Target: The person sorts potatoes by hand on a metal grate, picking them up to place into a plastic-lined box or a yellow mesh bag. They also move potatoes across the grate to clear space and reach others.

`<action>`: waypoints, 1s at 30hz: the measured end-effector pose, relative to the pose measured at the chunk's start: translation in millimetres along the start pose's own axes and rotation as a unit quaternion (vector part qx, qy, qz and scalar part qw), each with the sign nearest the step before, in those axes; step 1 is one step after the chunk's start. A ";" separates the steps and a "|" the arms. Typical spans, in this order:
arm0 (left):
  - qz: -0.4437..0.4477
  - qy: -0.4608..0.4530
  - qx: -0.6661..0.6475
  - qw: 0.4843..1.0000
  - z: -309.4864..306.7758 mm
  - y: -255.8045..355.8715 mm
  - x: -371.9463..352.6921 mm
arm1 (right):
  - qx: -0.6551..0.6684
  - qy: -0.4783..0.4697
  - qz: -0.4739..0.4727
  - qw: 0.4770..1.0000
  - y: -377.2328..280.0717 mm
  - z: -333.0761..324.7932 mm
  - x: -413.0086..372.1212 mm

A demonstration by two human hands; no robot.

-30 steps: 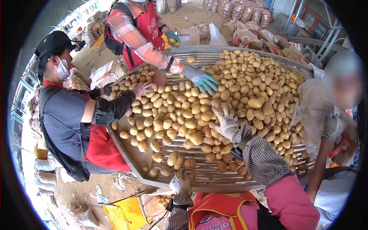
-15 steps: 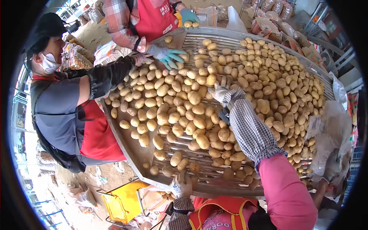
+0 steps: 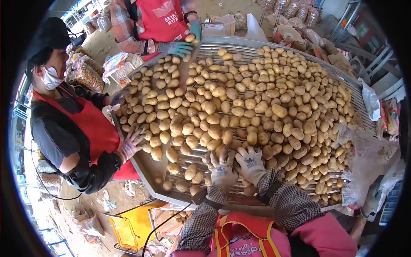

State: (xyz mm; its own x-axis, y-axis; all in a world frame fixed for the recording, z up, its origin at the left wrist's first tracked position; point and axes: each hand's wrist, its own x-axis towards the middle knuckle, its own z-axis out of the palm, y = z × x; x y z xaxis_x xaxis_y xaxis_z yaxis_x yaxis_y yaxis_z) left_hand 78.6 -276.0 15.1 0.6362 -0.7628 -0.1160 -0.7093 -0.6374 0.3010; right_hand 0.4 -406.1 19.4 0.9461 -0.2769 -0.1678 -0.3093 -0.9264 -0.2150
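Potatoes (image 3: 279, 111) cover a slatted metal sorting table (image 3: 205, 50) in front of me. My left hand (image 3: 221, 170), in a white work glove, rests at the near edge of the pile with its fingers spread. Right beside it, my right hand (image 3: 251, 165) wears a matching glove and also lies spread, fingertips touching potatoes. Neither hand is closed around a potato. Checked sleeves (image 3: 295, 203) cover my forearms.
A co-worker on the left rests a gloved hand (image 3: 130, 143) at the table's edge. Across the table, another person's teal glove (image 3: 180, 48) is near potatoes. A yellow folding chair (image 3: 130, 227) stands lower left; clear plastic (image 3: 370, 165) hangs over the right corner.
My right hand has drawn back toward me from mid-pile. My left hand has moved from the near rim onto the potatoes. The left co-worker's arms have pulled back; potatoes have shifted.
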 end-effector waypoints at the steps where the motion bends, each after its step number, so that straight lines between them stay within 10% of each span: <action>1: 0.016 -0.021 -0.065 0.998 1.8 6.3 -5.9 | -0.004 0.003 0.001 1.000 1.9 -1.3 -19.0; 10: 0.069 0.019 -0.188 0.980 27.0 1.9 -100.2 | 0.142 0.012 0.066 0.988 2.6 -13.2 -80.8; 13: 0.002 0.080 -0.300 0.950 34.9 -27.2 -98.7 | 0.143 0.129 -0.057 0.980 -17.3 -18.8 -14.4; 20: -0.119 0.152 -0.389 0.901 31.8 -55.1 -124.5 | -0.286 -0.052 -0.207 0.934 -63.8 36.0 127.2; 24: -0.215 0.219 -0.417 0.856 28.9 -62.6 -136.4 | 0.020 -0.053 -0.089 0.994 -66.1 6.1 131.2; 26: -0.239 0.252 -0.536 0.769 18.8 -55.7 -136.8 | 0.120 0.003 -0.023 0.993 -69.5 8.6 107.6; 27: -0.263 0.222 -0.692 0.634 14.1 -56.9 -135.8 | 0.280 0.004 -0.032 0.959 -66.9 21.7 90.3; 28: -0.276 0.178 -0.818 0.472 8.2 -56.4 -133.2 | 0.173 0.173 -0.109 0.963 -76.0 30.8 67.0; 30: -0.214 0.078 -0.912 0.342 -1.4 -59.1 -130.7 | 0.173 -0.009 -0.077 0.982 -100.9 3.7 3.6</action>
State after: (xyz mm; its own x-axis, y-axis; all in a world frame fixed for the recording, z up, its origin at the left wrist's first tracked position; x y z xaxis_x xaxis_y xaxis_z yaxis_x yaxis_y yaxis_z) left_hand 37.7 -138.5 13.9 0.6727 -0.5360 -0.5101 0.7367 0.5498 0.3937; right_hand 34.6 -312.6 36.9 0.9835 -0.1321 -0.1234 -0.1787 -0.8141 -0.5525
